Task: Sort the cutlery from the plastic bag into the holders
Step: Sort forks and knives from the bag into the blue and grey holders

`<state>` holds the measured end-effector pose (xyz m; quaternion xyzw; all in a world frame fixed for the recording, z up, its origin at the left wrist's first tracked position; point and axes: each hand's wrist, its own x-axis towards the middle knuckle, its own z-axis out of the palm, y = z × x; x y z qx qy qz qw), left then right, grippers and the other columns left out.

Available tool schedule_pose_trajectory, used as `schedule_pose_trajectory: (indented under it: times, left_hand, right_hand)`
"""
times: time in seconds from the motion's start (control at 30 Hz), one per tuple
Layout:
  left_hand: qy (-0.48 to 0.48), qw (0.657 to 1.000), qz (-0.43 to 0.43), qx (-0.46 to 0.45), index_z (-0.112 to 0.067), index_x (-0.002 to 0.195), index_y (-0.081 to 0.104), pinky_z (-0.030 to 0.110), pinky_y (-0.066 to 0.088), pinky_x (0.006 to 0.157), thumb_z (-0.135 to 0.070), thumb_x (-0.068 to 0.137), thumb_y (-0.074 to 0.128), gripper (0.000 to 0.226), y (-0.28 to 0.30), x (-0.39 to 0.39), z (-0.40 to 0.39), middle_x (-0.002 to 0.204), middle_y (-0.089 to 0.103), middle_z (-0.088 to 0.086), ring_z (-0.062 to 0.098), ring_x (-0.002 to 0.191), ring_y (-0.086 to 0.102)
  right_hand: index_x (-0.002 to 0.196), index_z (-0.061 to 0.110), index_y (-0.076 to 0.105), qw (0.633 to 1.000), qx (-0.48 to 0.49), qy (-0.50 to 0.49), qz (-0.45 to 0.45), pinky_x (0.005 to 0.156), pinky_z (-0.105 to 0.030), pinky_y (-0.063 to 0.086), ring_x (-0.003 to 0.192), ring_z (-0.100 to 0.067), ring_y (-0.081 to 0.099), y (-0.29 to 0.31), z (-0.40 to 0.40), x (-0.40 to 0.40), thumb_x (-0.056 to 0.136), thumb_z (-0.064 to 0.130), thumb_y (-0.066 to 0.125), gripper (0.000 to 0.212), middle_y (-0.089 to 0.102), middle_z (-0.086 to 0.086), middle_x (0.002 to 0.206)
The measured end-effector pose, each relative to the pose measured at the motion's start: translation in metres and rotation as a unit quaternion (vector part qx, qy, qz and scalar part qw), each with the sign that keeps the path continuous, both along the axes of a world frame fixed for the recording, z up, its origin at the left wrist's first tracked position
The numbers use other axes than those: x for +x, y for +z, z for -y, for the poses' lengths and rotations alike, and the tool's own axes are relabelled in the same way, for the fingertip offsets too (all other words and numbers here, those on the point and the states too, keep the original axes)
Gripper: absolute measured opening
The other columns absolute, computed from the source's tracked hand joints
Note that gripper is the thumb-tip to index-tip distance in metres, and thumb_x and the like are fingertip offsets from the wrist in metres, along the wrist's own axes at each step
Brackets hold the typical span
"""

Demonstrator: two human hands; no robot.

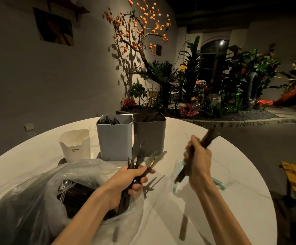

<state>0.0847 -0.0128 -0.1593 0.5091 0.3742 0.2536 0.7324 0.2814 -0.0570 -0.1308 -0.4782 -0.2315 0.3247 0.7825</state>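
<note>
Status: sorting in progress, judged partly complete.

The left hand holds a mixed bundle of black forks and knives, fingers wrapped round the handles, above the mouth of the plastic bag at the near left edge of the surface. The right hand grips a second bundle of dark cutlery; motion blur prevents identification of the piece type.

Three holders stand side by side toward the far edge. The light blue holder already contains dark utensils. The grey holder shows dark contents at its rim. The contents of the white holder cannot be determined.

Remaining: both held bundles, plus stock inside the bag, including a clear spoon and further dark pieces. Considerable sorting appears outstanding.
</note>
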Motion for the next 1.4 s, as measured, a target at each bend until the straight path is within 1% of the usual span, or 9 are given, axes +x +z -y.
schedule_pose_trajectory:
  times: [0.17,0.33,0.43,0.6,0.77,1.0,1.1,1.27,1.4]
  left_hand:
    - [-0.005,1.0,0.03,-0.004,-0.001,0.118,0.069,0.017,0.032,0.039,-0.024,0.103,0.054,0.032,0.001,0.002,0.002,0.068,0.051,0.003,0.008,0.05,0.036]
    - [0.012,0.996,-0.026,0.081,-0.007,0.111,0.067,0.019,0.033,0.045,-0.024,0.105,0.051,0.024,0.001,0.006,0.008,0.071,0.055,0.002,0.008,0.053,0.04]
    - [-0.005,0.995,-0.03,0.092,-0.009,0.111,0.068,0.02,0.033,0.046,-0.023,0.104,0.054,0.022,-0.001,0.006,0.009,0.07,0.054,0.001,0.008,0.054,0.04]
    - [-0.032,0.995,-0.036,0.088,-0.007,0.114,0.068,0.02,0.03,0.047,-0.025,0.098,0.064,0.025,0.0,0.007,0.008,0.072,0.051,0.001,0.009,0.056,0.038]
    - [0.012,0.999,-0.006,0.047,-0.004,0.119,0.066,0.018,0.027,0.04,-0.024,0.101,0.058,0.028,-0.002,0.005,0.003,0.069,0.044,0.001,0.008,0.05,0.031]
    - [0.025,0.981,0.186,-0.053,-0.002,0.122,0.055,0.019,0.026,0.041,-0.053,0.095,0.048,0.058,0.008,-0.001,0.002,0.072,0.042,0.004,0.009,0.051,0.028]
    - [0.06,0.978,0.197,-0.035,0.001,0.136,0.053,0.026,0.03,0.051,-0.044,0.096,0.044,0.061,0.005,-0.002,-0.002,0.075,0.046,0.005,0.015,0.06,0.036]
    - [0.153,0.977,0.15,-0.003,-0.01,0.123,0.069,0.034,0.052,0.061,-0.02,0.098,0.053,0.031,0.006,0.004,0.001,0.072,0.057,0.014,0.019,0.063,0.061]
    - [0.248,0.961,0.123,0.027,-0.009,0.114,0.07,0.041,0.055,0.083,-0.019,0.101,0.049,0.027,0.002,0.01,0.008,0.105,0.074,0.018,0.027,0.104,0.069]
  right_hand:
    - [0.099,0.008,0.063,0.972,-0.046,0.156,0.171,0.047,-0.019,0.041,0.047,-0.006,0.049,-0.005,0.004,-0.034,0.103,0.04,0.048,0.036,0.052,0.004,0.059]
    - [0.082,0.024,0.075,0.927,-0.063,0.172,0.328,0.068,-0.02,0.057,0.074,-0.004,0.072,-0.013,0.004,-0.05,0.075,0.053,0.082,0.03,0.074,0.009,0.07]
    - [0.074,0.017,0.071,0.949,-0.06,0.111,0.288,0.058,-0.02,0.053,0.062,-0.004,0.067,-0.012,0.003,-0.047,0.079,0.036,0.084,0.024,0.066,0.011,0.056]
    - [0.104,0.015,0.073,0.995,-0.014,0.001,0.098,0.067,-0.023,0.039,0.066,-0.002,0.048,-0.008,-0.005,-0.031,0.091,0.039,0.07,0.027,0.056,0.017,0.06]
    - [0.108,0.01,0.067,0.997,0.052,-0.048,-0.016,0.038,-0.018,0.021,0.043,-0.003,0.026,0.002,0.0,-0.011,0.105,0.04,0.047,0.036,0.031,0.008,0.06]
    - [0.11,0.005,0.062,0.978,-0.059,0.192,0.058,0.066,-0.032,0.051,0.065,-0.017,0.06,-0.01,-0.002,-0.042,0.104,0.043,0.044,0.043,0.063,-0.003,0.067]
    - [0.119,0.001,0.057,0.941,-0.065,0.325,0.065,0.06,-0.033,0.056,0.06,-0.022,0.064,-0.008,0.006,-0.052,0.108,0.038,0.039,0.042,0.066,-0.01,0.068]
    - [0.114,0.008,0.062,0.925,-0.071,0.361,0.098,0.044,-0.02,0.032,0.048,-0.009,0.035,-0.012,0.007,-0.071,0.104,0.045,0.045,0.042,0.038,0.002,0.062]
    - [0.093,0.013,0.06,0.909,-0.085,0.346,0.217,0.044,-0.02,0.032,0.047,-0.006,0.039,-0.017,0.007,-0.078,0.089,0.047,0.073,0.036,0.044,0.007,0.058]
